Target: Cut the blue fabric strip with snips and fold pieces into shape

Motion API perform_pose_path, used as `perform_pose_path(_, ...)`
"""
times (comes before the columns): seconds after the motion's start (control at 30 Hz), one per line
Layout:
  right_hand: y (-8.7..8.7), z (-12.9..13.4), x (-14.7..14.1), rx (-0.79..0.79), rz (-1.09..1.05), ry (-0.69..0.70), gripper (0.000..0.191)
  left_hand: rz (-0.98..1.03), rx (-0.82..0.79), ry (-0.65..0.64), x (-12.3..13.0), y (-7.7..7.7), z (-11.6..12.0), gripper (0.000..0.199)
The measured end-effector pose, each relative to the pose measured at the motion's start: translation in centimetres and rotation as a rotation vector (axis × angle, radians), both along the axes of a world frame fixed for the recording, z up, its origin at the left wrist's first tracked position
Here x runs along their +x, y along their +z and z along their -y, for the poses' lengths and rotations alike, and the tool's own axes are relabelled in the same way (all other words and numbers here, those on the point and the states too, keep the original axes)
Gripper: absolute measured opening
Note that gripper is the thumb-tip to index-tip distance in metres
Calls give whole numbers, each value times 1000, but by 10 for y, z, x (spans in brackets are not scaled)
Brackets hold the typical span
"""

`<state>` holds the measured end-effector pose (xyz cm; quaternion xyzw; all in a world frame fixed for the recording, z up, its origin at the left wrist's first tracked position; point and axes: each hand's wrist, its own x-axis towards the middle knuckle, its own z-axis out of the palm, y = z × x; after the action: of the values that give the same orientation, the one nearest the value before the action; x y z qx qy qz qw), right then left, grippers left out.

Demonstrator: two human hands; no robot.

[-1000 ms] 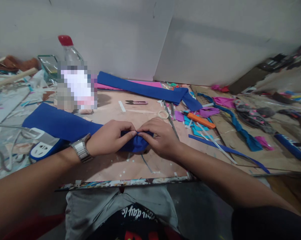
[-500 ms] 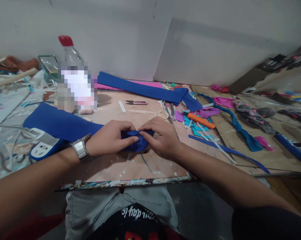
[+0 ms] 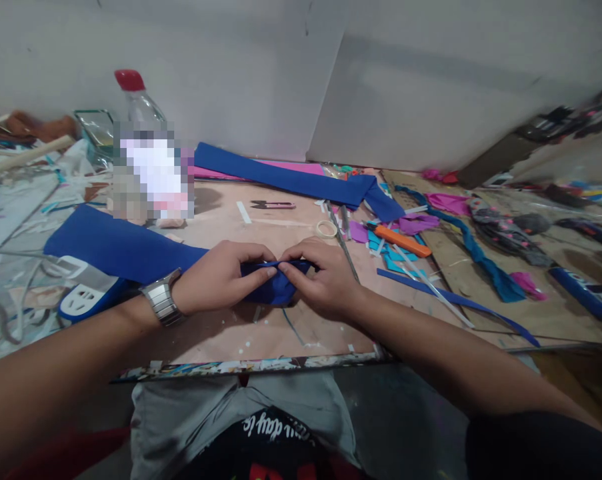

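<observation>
Both hands meet over the middle of the worktable (image 3: pixel 211 340), pinching a strip of blue fabric (image 3: pixel 275 288). My left hand (image 3: pixel 225 277), with a metal watch (image 3: pixel 161 298) on its wrist, has thumb and fingers closed on the fabric. Thumb to thumb with it, my right hand (image 3: pixel 323 270) grips the fabric's upper edge. The cloth is folded or bunched between them, and part of it is hidden by the fingers. A wide length of blue fabric (image 3: pixel 115 243) stretches out to the left, passing behind my left hand.
Thread snips (image 3: pixel 273 205) and a tape roll (image 3: pixel 326 229) lie beyond my hands. An orange utility knife (image 3: pixel 403 241) rests among scraps at right. A power strip (image 3: pixel 88 297) with cords sits at left, below a red-capped bottle (image 3: pixel 143 107). Another blue strip (image 3: pixel 281 179) lies along the wall.
The fingertips have shifted slightly along the fabric's upper edge, and the cloth between the thumbs looks folded a little differently. Both hands keep their hold in nearly the same place.
</observation>
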<state>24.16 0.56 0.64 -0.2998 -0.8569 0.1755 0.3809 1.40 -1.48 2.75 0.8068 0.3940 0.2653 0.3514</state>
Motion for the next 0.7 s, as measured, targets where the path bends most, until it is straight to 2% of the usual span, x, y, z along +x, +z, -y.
perform_pose_path(0.53,-3,0,0,-13,-4,5,5,-74,-61,8,0,1,-1,29)
perform_pose_path(0.7,-2,1,0,-32,15,-1,8,-82,3,-1,1,1,1,31)
